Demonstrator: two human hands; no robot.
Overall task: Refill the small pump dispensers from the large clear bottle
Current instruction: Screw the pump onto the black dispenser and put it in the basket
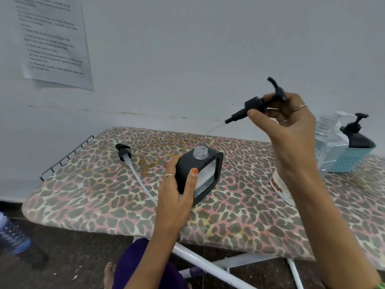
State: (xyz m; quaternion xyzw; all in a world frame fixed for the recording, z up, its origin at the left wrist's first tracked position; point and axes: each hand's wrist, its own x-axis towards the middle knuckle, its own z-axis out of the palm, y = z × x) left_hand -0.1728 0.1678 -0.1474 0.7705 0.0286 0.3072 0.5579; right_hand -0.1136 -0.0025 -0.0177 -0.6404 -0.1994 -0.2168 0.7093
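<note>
- A detached black pump head with its white dip tube lies on the leopard-print ironing board
- The left hand is wrapped around the small black dispenser, which stands uncapped with its threaded neck open
- The right hand pinches a second pump, lifted clear
- The large clear bottle stands at the far right, beside a basket
- Judgement: opening done; pouring and recapping remain

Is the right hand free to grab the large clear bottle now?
Probably not yet: the right hand holds a black pump head, though the large clear bottle stands close by, unobstructed.
</note>
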